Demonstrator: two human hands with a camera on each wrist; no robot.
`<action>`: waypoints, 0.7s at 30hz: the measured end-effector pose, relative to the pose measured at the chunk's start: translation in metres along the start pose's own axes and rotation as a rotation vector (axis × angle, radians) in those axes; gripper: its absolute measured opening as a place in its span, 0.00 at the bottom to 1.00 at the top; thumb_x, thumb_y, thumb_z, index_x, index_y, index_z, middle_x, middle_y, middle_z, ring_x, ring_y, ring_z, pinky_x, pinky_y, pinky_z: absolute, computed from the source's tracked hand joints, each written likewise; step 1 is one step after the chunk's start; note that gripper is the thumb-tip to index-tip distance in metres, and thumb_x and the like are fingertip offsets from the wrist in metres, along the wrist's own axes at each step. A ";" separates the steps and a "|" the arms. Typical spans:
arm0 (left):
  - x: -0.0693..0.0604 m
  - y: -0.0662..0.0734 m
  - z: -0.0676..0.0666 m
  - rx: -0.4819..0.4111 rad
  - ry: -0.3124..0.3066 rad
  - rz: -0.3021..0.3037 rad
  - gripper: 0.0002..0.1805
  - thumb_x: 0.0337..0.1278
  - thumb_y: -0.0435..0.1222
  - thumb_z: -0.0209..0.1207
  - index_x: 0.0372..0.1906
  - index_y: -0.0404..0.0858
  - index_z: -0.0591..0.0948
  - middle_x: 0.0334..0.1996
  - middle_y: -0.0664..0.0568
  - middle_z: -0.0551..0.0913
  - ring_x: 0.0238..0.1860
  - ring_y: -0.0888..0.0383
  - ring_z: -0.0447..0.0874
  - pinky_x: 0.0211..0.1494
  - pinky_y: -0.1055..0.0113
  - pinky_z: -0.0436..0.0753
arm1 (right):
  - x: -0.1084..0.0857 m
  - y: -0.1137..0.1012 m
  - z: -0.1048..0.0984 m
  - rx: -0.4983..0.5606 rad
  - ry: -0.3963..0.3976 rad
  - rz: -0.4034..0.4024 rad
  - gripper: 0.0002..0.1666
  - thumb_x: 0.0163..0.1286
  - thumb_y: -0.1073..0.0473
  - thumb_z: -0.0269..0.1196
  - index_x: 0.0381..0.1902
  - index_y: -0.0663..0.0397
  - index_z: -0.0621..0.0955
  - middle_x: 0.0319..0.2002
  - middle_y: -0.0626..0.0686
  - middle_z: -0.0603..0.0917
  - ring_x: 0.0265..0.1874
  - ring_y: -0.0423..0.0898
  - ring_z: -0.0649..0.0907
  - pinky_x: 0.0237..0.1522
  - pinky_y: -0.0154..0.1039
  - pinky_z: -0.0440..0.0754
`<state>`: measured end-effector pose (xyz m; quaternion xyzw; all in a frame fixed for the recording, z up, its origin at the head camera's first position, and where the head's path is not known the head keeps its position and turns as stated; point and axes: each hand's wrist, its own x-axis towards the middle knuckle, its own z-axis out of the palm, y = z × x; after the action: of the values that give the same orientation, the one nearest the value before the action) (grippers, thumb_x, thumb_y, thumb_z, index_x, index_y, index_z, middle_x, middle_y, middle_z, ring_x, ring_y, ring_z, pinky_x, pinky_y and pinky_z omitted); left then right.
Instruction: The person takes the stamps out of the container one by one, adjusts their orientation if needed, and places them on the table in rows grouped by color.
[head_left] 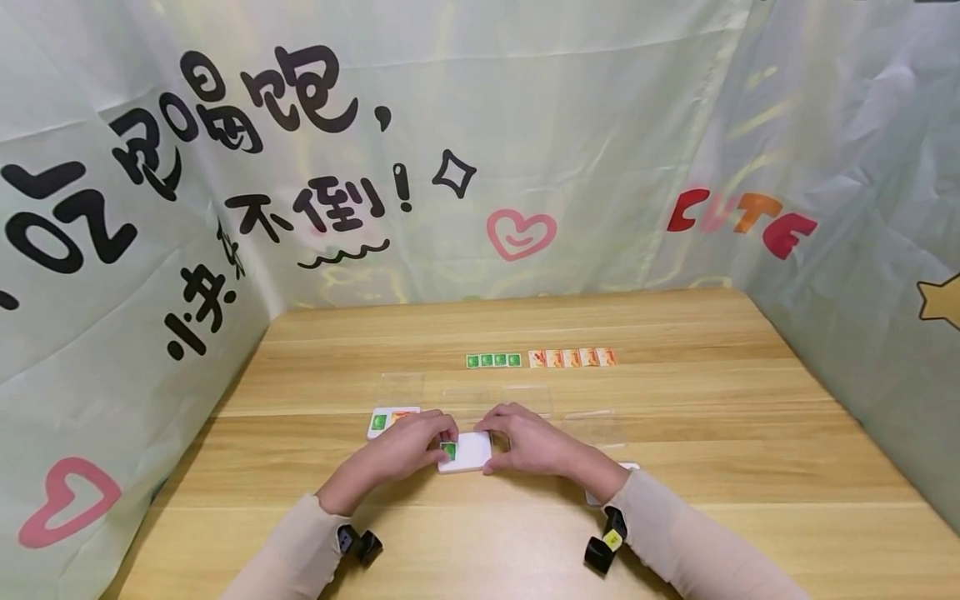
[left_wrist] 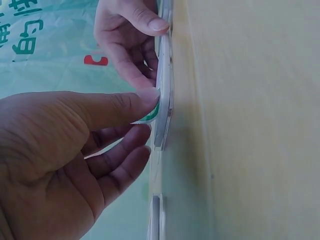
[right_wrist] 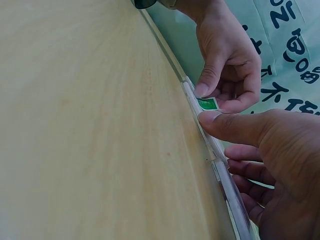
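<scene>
In the head view, a white rounded card (head_left: 474, 451) lies on the table between both hands. At its left end, my left hand (head_left: 408, 443) pinches a small green picture square (head_left: 448, 451) between thumb and fingers. The right wrist view shows this green square (right_wrist: 208, 104) tilted up against the card's face. My right hand (head_left: 528, 440) grips the card's right end, thumb at the near corner and a finger at the far one. Left of these, another white card (head_left: 380, 422) bears a green square and an orange picture, partly hidden by my left hand.
Farther back lie a row of several green squares (head_left: 493, 361) and a row of several orange-and-red picture squares (head_left: 573, 357). Clear plastic pieces (head_left: 401, 388) sit in front of them. Another white card (head_left: 628, 467) is partly under my right wrist. Printed cloth (head_left: 600, 125) hangs around the table.
</scene>
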<state>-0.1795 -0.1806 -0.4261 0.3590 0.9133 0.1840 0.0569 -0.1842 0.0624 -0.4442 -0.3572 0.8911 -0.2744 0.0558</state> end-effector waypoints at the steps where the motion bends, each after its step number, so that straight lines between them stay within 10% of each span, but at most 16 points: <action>1: 0.000 0.000 0.000 -0.004 0.000 0.003 0.10 0.58 0.34 0.67 0.41 0.44 0.78 0.37 0.60 0.78 0.36 0.63 0.75 0.42 0.67 0.78 | 0.000 0.000 0.000 0.000 0.000 0.000 0.32 0.56 0.46 0.74 0.56 0.53 0.82 0.54 0.49 0.79 0.53 0.47 0.76 0.56 0.48 0.74; 21: 0.005 -0.005 -0.006 -0.110 0.148 -0.098 0.05 0.62 0.31 0.63 0.38 0.44 0.81 0.32 0.60 0.80 0.34 0.64 0.77 0.38 0.68 0.79 | 0.001 0.001 0.002 -0.001 0.005 -0.001 0.33 0.55 0.47 0.75 0.56 0.54 0.81 0.54 0.50 0.80 0.53 0.49 0.76 0.56 0.49 0.74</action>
<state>-0.1881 -0.1825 -0.4224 0.2957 0.9199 0.2570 0.0178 -0.1848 0.0617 -0.4462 -0.3571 0.8912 -0.2747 0.0534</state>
